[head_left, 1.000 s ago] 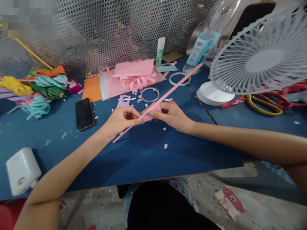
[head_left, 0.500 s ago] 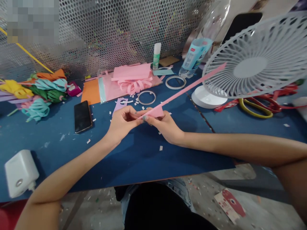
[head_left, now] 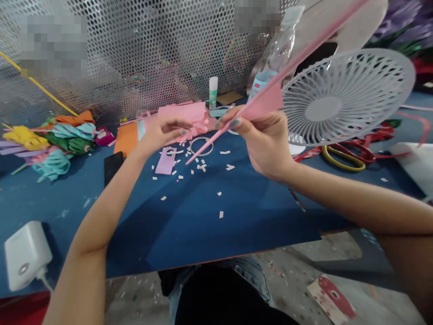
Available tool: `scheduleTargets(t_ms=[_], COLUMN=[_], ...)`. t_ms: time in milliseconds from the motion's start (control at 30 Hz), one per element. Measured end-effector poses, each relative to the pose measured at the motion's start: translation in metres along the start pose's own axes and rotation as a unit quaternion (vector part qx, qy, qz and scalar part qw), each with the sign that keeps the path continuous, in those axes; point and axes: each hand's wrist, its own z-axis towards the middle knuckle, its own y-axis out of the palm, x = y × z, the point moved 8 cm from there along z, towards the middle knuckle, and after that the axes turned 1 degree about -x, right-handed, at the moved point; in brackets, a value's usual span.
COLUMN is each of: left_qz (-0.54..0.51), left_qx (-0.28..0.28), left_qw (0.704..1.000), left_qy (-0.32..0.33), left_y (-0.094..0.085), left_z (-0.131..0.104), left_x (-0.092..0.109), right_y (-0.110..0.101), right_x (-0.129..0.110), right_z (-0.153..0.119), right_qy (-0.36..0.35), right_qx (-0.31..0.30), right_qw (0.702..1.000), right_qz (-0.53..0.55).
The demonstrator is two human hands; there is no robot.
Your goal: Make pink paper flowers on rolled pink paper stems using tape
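Observation:
My right hand pinches a long, thin pink paper stick with a wider pink paper piece attached, raised above the table on a slant. The stick's lower tip hangs over small white scraps. To the left, my left hand is off the stick, its fingers apart and nothing in them, beside the stacked pink paper. Below it lie a purple paper piece and a tape ring.
A white fan stands at the right, with yellow-handled scissors near it. Behind are a plastic bottle and a glue stick. Colourful paper bundles, a dark phone and a white device sit at the left.
My left hand has let go of the pink paper and moved up and left. My right hand has lifted the stick up and to the right. The view has shifted slightly.

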Motion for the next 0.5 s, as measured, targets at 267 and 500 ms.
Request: scheduleTargets(t_ms=[267,500], left_qz=[0.367,0.343], left_qx=[-0.016,-0.055], left_qw=[0.919,0.936], left_qy=[-0.145,-0.055], left_y=[-0.046,-0.021], left_z=[0.031,0.058], left_x=[-0.089,-0.087], right_y=[0.007,0.005], right_x=[0.006,0.011], right_z=[0.001,0.003], right_qy=[0.022,0.034], right_qx=[-0.029,-0.032], right_qw=[0.999,0.998], right_qz=[0.026,0.053])
